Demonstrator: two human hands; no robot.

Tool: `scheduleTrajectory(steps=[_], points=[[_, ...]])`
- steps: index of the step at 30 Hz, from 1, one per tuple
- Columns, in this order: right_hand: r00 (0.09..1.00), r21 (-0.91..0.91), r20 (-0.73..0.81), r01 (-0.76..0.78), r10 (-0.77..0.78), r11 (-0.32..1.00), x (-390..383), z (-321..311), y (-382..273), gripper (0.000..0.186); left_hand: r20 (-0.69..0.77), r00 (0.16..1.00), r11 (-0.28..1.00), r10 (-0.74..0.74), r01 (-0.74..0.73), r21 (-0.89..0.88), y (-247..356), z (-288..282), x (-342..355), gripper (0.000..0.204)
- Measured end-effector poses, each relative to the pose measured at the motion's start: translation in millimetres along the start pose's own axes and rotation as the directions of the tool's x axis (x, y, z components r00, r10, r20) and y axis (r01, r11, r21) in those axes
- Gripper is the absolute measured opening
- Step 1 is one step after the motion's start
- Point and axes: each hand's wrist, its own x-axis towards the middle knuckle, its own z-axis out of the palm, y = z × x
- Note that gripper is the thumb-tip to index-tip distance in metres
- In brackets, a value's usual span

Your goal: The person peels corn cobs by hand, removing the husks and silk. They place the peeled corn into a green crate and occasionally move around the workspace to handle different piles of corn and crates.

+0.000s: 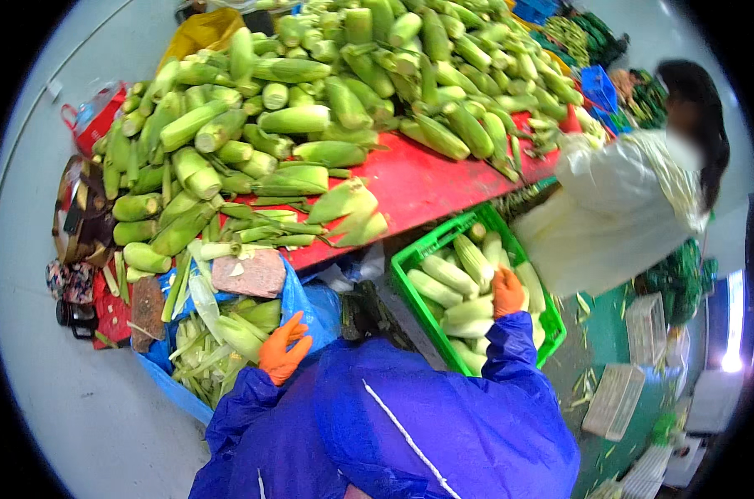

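Note:
My left hand [284, 349], in an orange glove, is open with fingers spread beside a blue bag [298, 295] of corn husks [202, 349]. A loose pale-green husk [237, 333] lies just left of it. My right hand [507, 291], also gloved, is closed on a pale corn ear [500, 258] in a green crate [420, 248], among several other trimmed ears [443, 274]. A heap of green corn [294, 119] covers much of a red table [418, 195] ahead of me.
A co-worker [610, 208] in white stands at the right, beside the crate. Translucent crates [614, 402] sit on the green floor at lower right. A red bag [94, 125] and brown bag [81, 208] are at the left. Blue crates [597, 87] stand behind.

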Motion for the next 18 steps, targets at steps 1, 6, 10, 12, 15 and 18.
scheduleTrajectory(steps=[1,6,10,12,15,18], points=[[0.97,-0.215,0.146,0.224,-0.195,0.951,12.0,28.0,-45.2,0.035,-0.025,1.0,1.0,0.003,-0.003,-0.004,2.6,3.6,3.8,0.062],[0.733,-0.095,0.544,0.537,-0.408,0.839,70.6,167.8,-193.2,0.045,-0.159,0.987,1.0,0.001,-0.006,-0.031,14.7,4.7,10.8,0.063],[0.466,-0.068,0.767,0.742,-0.441,0.667,92.3,271.9,-264.7,0.058,-0.301,0.949,0.993,-0.099,0.073,-0.097,15.5,2.6,-1.1,0.062],[0.341,-0.074,0.859,0.821,-0.382,0.566,90.3,310.2,-286.2,0.067,-0.366,0.92,0.987,-0.14,0.101,-0.125,15.2,3.4,-7.6,0.062],[0.259,-0.128,0.922,0.907,-0.289,0.402,81.0,367.3,-289.4,0.082,-0.453,0.871,0.977,-0.191,0.123,-0.175,6.1,10.3,-21.8,0.061],[0.372,-0.273,0.889,0.899,-0.266,0.341,76.7,387.7,-293.4,0.085,-0.503,0.833,0.963,-0.231,0.124,-0.238,-1.1,17.6,-27.0,0.061]])
